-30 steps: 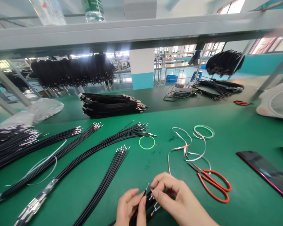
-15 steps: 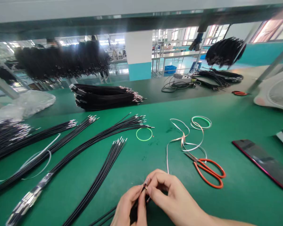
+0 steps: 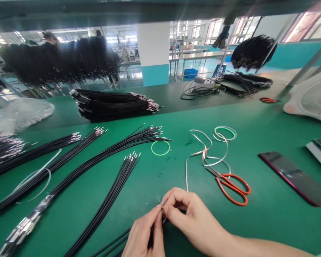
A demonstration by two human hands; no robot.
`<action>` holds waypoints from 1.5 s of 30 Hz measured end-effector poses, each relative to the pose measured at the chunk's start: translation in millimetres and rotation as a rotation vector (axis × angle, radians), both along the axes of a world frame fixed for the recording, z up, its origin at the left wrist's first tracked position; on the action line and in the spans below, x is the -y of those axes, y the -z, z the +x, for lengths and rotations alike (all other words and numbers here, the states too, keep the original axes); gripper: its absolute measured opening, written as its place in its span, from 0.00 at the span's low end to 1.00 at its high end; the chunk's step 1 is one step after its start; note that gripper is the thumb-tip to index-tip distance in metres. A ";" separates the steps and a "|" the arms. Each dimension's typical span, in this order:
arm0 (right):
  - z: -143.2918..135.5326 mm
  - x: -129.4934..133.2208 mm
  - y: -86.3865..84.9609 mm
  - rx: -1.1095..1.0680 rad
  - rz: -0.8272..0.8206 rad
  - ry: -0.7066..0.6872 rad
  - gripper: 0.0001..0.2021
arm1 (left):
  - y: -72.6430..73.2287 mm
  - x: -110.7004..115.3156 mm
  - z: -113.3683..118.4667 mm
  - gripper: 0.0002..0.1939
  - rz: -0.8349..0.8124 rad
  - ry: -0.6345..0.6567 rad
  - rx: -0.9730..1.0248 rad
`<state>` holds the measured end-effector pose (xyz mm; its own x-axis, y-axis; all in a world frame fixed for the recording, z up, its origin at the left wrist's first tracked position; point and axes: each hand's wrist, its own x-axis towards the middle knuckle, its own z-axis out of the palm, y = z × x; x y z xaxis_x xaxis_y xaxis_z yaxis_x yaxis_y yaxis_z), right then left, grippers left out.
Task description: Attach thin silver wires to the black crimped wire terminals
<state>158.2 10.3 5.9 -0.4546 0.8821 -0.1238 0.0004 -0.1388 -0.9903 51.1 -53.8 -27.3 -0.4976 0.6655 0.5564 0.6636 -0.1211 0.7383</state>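
At the bottom centre, my left hand [image 3: 146, 233] is closed on black cables [image 3: 113, 242] that run off to the lower left. My right hand [image 3: 187, 216] pinches at the cable ends, its fingertips touching those of my left hand. A thin white-and-pink ribbon [image 3: 186, 175] leads from a tangle down to my right hand, where my fingers hide its end. Orange-handled scissors [image 3: 232, 187] lie partly open to the right of my hands. A loose bundle of black cables [image 3: 109, 203] with pale tips lies to the left.
More cable bundles [image 3: 88, 162] lie left, one wrapped in silvery material. A thick cable coil [image 3: 109, 107] is behind. A green ring [image 3: 160, 148] lies mid-table, a phone [image 3: 291, 176] to the right, and a white fan [image 3: 312, 96] stands at the back right.
The whole view has shifted slightly, so table objects appear higher and further left. My fingertips have come closer together over the cable ends, which are now more covered.
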 end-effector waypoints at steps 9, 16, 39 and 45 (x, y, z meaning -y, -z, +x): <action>0.6 -0.3 -1.1 -0.017 -0.006 -0.007 0.05 | 2.4 -1.2 -2.9 0.11 0.060 0.089 -0.037; 0.4 -0.8 -1.3 -0.042 -0.042 -0.016 0.05 | 2.0 -0.8 -1.2 0.09 0.037 0.044 -0.031; 1.0 -0.3 -0.3 -0.034 -0.026 -0.005 0.05 | -3.1 2.1 -1.6 0.11 -0.005 0.092 -0.019; 2.0 0.3 -1.2 -0.027 -0.015 -0.043 0.06 | -3.6 3.9 -2.4 0.08 -0.138 0.105 0.282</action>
<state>160.3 10.0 7.1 -0.4955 0.8597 -0.1238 -0.0201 -0.1539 -0.9879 48.6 -57.7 -23.7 -0.5440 0.7807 0.3075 0.4195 -0.0643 0.9055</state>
